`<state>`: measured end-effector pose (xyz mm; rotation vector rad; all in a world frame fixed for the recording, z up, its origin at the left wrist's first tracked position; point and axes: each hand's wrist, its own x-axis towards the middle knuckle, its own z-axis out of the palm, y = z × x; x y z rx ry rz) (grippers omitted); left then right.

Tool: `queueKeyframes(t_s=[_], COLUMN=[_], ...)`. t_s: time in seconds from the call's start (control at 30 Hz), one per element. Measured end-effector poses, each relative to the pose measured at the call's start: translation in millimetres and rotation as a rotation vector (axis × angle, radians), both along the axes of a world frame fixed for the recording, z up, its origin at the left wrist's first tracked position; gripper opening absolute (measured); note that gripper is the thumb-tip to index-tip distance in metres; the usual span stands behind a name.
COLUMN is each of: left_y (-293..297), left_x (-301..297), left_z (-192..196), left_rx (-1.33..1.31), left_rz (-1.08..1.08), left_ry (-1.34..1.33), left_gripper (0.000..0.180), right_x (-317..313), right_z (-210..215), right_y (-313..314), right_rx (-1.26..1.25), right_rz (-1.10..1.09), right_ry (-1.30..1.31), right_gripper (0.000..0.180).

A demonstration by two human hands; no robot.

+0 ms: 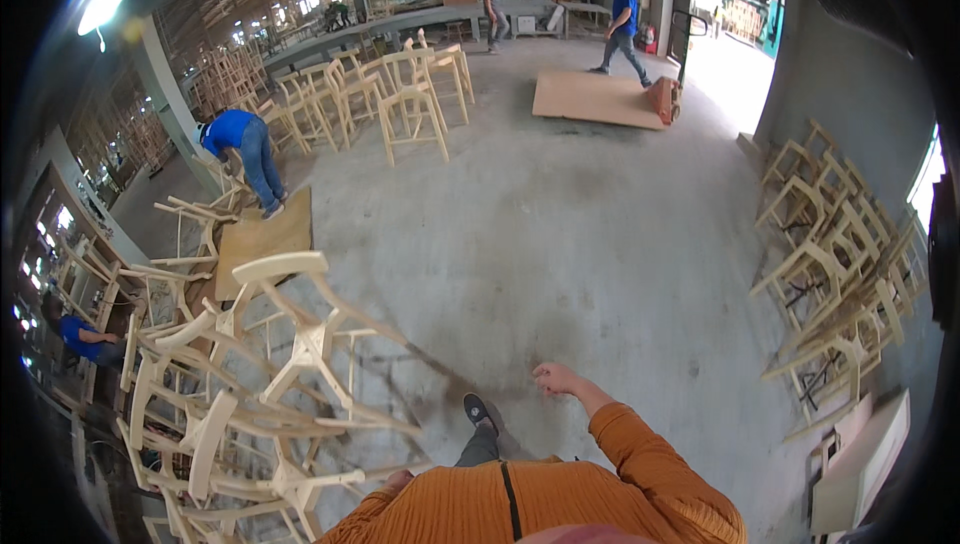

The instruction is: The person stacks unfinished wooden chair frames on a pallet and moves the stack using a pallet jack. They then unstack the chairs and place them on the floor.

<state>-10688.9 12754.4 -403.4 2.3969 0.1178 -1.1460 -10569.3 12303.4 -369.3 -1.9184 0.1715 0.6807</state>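
My right hand is out in front of my body above the concrete floor, fingers loosely bent and slightly apart, with nothing seen in it. Low beside my left side, only a small part of my left hand shows; its fingers are hidden. The nearest thing to it is a pile of unpainted wooden chair frames, tangled and tipped at various angles. One dark shoe of mine is on the floor ahead.
More wooden chairs stand upright farther off. A person in blue bends over a board at the left. Another person walks by a pallet jack and a flat brown panel. Stacked frames line the right wall.
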Motion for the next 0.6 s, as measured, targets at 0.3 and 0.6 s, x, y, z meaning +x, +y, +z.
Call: queueKeyframes(t_s=[0.3, 0.6], left_y=[-46.2, -129.6], left_x=[302.0, 575.6], left_z=[-14.8, 16.7], left_rx=[-0.086, -0.156], left_rz=[-0.453, -0.186], left_ry=[-0.048, -0.2], left_gripper=[0.031, 0.028], right_x=[131.0, 116.7], right_z=[-60.2, -113.1], right_y=[-143.7, -105.2], right_rx=[-0.338, -0.137], right_rz=[-0.701, -0.662], right_ry=[-0.237, 0.587], right_gripper=[0.014, 0.018])
